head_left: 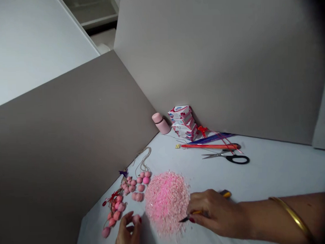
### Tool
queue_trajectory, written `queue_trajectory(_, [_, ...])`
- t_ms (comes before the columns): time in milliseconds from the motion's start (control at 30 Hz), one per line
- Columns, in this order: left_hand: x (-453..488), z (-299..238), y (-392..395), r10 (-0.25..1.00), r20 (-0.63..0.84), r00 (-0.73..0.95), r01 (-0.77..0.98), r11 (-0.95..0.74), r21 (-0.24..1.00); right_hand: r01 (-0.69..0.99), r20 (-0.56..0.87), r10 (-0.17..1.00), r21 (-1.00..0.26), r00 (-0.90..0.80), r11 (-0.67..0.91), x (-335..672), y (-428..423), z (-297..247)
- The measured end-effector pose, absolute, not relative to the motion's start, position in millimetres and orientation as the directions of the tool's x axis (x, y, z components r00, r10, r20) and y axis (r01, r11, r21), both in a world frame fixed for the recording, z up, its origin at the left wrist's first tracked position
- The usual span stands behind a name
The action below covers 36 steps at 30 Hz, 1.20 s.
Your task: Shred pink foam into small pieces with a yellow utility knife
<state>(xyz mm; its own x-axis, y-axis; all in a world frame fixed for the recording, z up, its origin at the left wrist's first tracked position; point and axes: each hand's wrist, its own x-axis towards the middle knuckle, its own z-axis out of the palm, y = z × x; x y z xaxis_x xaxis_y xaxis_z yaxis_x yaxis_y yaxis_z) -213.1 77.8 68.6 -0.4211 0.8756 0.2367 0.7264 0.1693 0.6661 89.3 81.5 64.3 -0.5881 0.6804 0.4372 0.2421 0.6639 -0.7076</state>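
Note:
My left hand (pixel 128 232) pinches a small pink ball (pixel 136 219) between thumb and fingers, close to the left edge of a round heap of pink shavings (pixel 166 202). On the heap's right side, my right hand (pixel 212 213) is closed around a yellow and black utility knife (pixel 225 194). Its dark blade points left over the lower right part of the shavings. Beyond my left hand lie several pink balls (pixel 116 215) with a red ribbon (pixel 112 197), and further back more pink balls (pixel 138 197), some joined to beige strings (pixel 145 158).
Scissors with black handles (pixel 237 159) lie behind my right hand, near red-orange strips (pixel 206 146) and purple strips (pixel 218 136). A stack of small boxes (pixel 182 123) and a pink flask (pixel 161 123) stand at the back. Grey panels (pixel 216 63) border the white table (pixel 281 171).

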Motion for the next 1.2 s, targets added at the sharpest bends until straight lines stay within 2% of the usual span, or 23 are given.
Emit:
queue_trajectory(200, [-246.8, 54.6, 126.0, 0.905, 0.153, -0.396, 0.718, 0.201, 0.667, 0.234, 0.411, 0.684, -0.728, -0.602, 0.644, 90.4, 79.1, 61.1])
queue_trajectory(300, [-257.8, 52.2, 116.1, 0.915, 0.128, -0.382, 0.706, 0.2, 0.679, 0.267, 0.389, 0.695, -0.723, -0.604, 0.637, 90.5, 77.9, 58.6])
queue_trajectory(467, [-270.7, 55.5, 92.7, 0.909, 0.181, -0.377, 0.71, 0.158, 0.686, 0.263, 0.385, 0.68, -0.716, -0.624, 0.646, 89.3, 79.6, 57.8])
queue_trajectory(600, [-266.7, 51.4, 104.3, 0.921, 0.154, -0.357, 0.717, 0.165, 0.677, 0.268, 0.364, 0.692, -0.732, -0.623, 0.627, 88.0, 79.4, 59.3])
queue_trajectory(700, [-253.0, 49.5, 122.5, 0.921, 0.212, -0.327, 0.77, 0.13, 0.625, 0.312, 0.326, 0.709, -0.728, -0.626, 0.61, 87.1, 78.9, 60.4])
queue_trajectory(867, [-230.6, 48.4, 146.7, 0.933, 0.315, -0.173, 0.847, -0.022, 0.531, 0.36, 0.288, 0.72, -0.713, -0.631, 0.601, 87.2, 78.9, 61.7])
queue_trajectory(1200, [-250.5, 45.7, 140.0, 0.966, 0.22, -0.134, 0.753, -0.045, 0.656, 0.404, 0.255, 0.712, -0.679, -0.654, 0.614, 87.7, 79.1, 65.0])
